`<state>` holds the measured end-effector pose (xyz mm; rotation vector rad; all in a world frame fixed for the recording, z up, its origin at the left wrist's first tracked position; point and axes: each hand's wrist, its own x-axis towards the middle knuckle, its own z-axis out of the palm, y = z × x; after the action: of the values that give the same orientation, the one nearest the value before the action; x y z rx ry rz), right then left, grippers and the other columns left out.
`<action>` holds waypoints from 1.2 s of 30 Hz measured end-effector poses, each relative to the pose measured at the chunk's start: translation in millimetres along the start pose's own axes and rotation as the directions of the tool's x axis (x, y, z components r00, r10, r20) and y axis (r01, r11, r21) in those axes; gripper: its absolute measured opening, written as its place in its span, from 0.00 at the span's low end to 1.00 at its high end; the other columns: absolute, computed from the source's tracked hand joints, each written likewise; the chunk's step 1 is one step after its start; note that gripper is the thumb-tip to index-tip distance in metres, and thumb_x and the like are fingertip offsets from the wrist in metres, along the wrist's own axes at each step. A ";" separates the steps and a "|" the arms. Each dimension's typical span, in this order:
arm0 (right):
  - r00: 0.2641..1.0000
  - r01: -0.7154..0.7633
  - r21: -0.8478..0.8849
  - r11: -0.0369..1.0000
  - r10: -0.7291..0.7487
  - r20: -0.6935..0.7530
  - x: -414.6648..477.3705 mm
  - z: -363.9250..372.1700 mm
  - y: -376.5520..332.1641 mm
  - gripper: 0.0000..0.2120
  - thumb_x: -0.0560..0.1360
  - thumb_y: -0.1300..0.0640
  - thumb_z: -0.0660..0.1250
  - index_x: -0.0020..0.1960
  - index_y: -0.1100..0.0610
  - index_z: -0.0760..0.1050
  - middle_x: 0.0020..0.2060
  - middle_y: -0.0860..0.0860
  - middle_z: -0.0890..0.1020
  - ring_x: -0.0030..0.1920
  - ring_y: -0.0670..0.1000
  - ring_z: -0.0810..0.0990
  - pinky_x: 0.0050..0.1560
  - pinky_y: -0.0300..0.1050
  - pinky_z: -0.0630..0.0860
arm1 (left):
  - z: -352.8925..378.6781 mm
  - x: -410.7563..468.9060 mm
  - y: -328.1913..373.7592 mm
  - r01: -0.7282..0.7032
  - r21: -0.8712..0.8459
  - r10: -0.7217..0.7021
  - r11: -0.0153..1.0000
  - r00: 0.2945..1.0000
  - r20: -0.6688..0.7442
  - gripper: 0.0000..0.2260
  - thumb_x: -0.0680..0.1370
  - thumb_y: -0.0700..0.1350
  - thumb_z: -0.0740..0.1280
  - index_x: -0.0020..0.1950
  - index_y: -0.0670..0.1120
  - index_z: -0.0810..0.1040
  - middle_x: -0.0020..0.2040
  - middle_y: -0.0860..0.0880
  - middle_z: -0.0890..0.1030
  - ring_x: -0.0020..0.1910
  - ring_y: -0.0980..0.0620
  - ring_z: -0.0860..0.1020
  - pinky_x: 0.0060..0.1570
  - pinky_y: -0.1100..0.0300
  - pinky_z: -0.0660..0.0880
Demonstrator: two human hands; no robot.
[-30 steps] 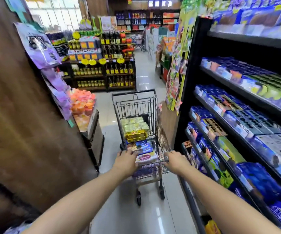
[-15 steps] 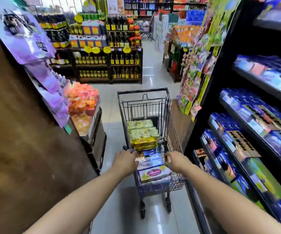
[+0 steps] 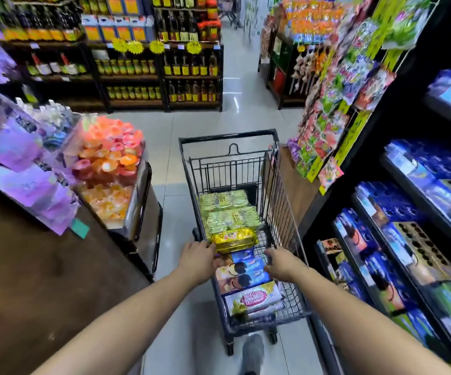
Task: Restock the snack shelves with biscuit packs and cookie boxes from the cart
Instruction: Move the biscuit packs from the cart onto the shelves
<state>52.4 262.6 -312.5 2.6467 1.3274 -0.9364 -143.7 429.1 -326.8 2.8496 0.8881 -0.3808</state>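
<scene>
A black wire shopping cart [image 3: 229, 136] stands in the aisle ahead of me. Its basket holds green and yellow biscuit packs [image 3: 228, 217] in front, blue cookie boxes [image 3: 246, 269] behind them and a white pack with a pink label [image 3: 254, 297] nearest me. My left hand [image 3: 198, 257] grips the cart handle on the left, and my right hand [image 3: 280, 262] grips it on the right; the handle itself is hidden under my hands. To the right, the black snack shelves [image 3: 419, 201] carry blue, brown and green cookie boxes.
A bin of orange and pink jelly cups [image 3: 110, 161] stands left of the cart, with purple hanging bags [image 3: 10, 147] on a brown wall beside it. Snack bags [image 3: 335, 104] hang at the shelf end on the right. Bottle shelves [image 3: 164, 71] cross the aisle ahead. My shoe [image 3: 252, 353] is behind the cart.
The cart has rolled forward along the aisle with both hands on its handle. The bottle shelves and jelly bin are closer, and the snack shelves have slid further to the right.
</scene>
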 end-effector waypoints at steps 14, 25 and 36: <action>0.986 0.086 0.063 0.994 -0.094 0.135 168.0 -53.0 32.9 0.30 0.79 0.48 0.67 0.77 0.57 0.64 0.72 0.58 0.72 0.68 0.58 0.74 0.67 0.48 0.73 | 0.5 121.1 -9.2 0.083 0.005 -0.083 0.997 0.994 0.071 0.21 0.79 0.52 0.58 0.71 0.51 0.72 0.63 0.45 0.76 0.64 0.40 0.73 0.64 0.48 0.66; 0.950 -0.158 0.322 0.934 0.054 0.309 261.9 21.6 51.1 0.34 0.78 0.46 0.69 0.78 0.59 0.61 0.70 0.59 0.74 0.68 0.59 0.74 0.67 0.48 0.72 | 89.7 165.3 -15.2 0.050 0.013 -0.052 0.999 0.977 0.205 0.25 0.82 0.54 0.57 0.80 0.53 0.61 0.81 0.47 0.58 0.81 0.43 0.52 0.77 0.42 0.49; 0.901 -0.416 0.661 0.625 0.187 0.390 324.3 73.8 60.0 0.46 0.74 0.40 0.72 0.80 0.59 0.53 0.78 0.58 0.64 0.75 0.60 0.66 0.72 0.54 0.65 | 154.3 193.2 -54.6 -0.122 0.084 0.097 0.989 0.961 0.260 0.26 0.84 0.58 0.49 0.81 0.52 0.57 0.82 0.47 0.53 0.81 0.42 0.44 0.77 0.37 0.42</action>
<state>206.9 435.9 -558.0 2.8997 0.4134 -2.0364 -52.3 547.2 -531.2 2.8326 0.6768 -0.7772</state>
